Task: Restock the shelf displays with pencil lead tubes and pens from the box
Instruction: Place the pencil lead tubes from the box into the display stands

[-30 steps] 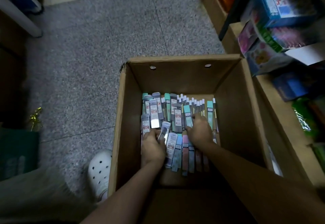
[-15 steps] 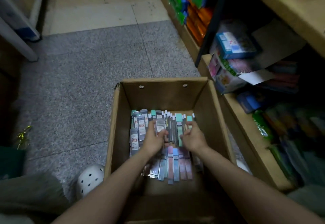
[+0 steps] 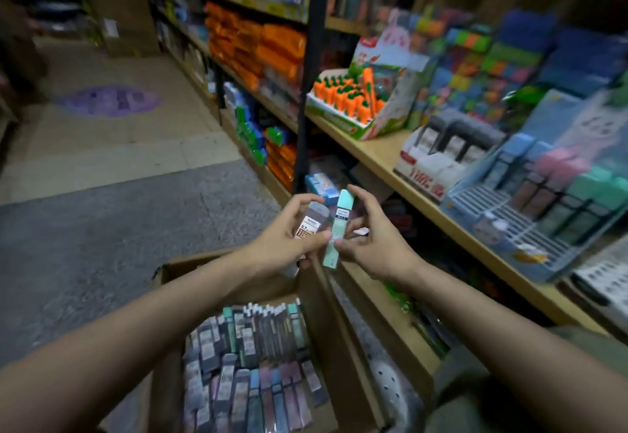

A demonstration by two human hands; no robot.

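Observation:
My left hand (image 3: 287, 240) grips a clear grey lead tube (image 3: 311, 223) with a white and brown label. My right hand (image 3: 372, 240) pinches a mint green lead tube (image 3: 338, 228), held upright just beside the grey one. Both hands are raised above the far right corner of the cardboard box (image 3: 326, 300). Inside the box lie several more lead tubes (image 3: 251, 364) in grey, green, pink and blue. On the wooden shelf (image 3: 384, 155) to the right stand a blue lead tube display (image 3: 530, 194) and a white and red display (image 3: 438, 150).
A carrot-pen display box (image 3: 356, 106) sits further along the shelf. Orange packs (image 3: 258, 48) fill the shelves beyond a black upright post (image 3: 306, 92). The grey and beige floor (image 3: 112, 174) stretches to the left. A white perforated shoe (image 3: 390, 385) shows right of the box.
Both hands have lifted out of the box, each with a lead tube, and came together in front of the shelf. The view has swung up from the box to the shelf.

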